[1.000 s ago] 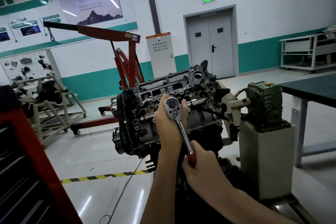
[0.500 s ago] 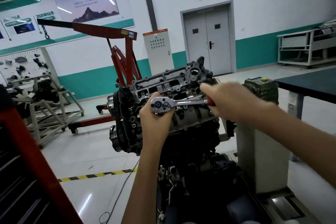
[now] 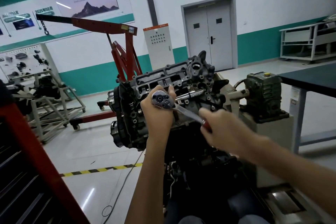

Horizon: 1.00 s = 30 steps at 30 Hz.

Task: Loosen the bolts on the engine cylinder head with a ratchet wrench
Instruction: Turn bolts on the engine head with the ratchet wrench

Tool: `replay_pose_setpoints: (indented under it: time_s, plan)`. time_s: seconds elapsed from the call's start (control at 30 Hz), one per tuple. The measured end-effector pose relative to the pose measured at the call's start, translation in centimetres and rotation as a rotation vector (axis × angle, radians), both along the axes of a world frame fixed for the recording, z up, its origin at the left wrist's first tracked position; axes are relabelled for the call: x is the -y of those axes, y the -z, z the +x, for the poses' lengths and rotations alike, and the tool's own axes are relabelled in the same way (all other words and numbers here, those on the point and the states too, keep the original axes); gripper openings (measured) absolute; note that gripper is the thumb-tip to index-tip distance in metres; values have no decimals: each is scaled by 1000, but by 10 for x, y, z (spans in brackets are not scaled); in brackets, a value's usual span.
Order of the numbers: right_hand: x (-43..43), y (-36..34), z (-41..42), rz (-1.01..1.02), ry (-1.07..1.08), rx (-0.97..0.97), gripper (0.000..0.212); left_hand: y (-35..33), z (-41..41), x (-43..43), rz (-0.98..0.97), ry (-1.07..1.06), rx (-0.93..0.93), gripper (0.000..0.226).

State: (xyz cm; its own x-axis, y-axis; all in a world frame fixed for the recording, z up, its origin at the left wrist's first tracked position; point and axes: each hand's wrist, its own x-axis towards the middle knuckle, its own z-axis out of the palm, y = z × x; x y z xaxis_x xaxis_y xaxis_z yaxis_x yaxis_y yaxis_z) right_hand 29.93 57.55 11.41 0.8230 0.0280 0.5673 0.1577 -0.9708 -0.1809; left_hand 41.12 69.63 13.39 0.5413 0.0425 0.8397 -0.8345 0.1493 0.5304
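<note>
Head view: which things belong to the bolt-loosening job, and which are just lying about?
On the job: ratchet wrench; cylinder head; left hand holding the wrench's round end; right hand on its red grip.

Lying about: red engine hoist; grey cabinet; dark-topped table; white stand at left.

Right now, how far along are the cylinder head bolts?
Done: no removed bolt shows. In hand: left hand steadies the ratchet wrench on the cylinder head; right hand grips its red handle, blurred. Left: this bolt; how many others, I cannot tell.
</note>
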Motion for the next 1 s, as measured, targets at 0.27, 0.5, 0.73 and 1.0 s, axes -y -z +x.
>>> replay_pose_setpoints:
  time_s: [0.27,0.5,0.73,1.0]
  plan:
    - [34,-67,4,-403,191,124,18,-2,1,-15,184,75,18,33]
    - [-49,27,-2,311,-8,54,22,5,-9,-3,-42,-17,-16,27]
    - [-40,18,1,255,-110,12,16,-7,2,-8,-35,74,17,50]
    - [30,-83,3,-484,120,165,15,-23,4,-34,384,92,133,45]
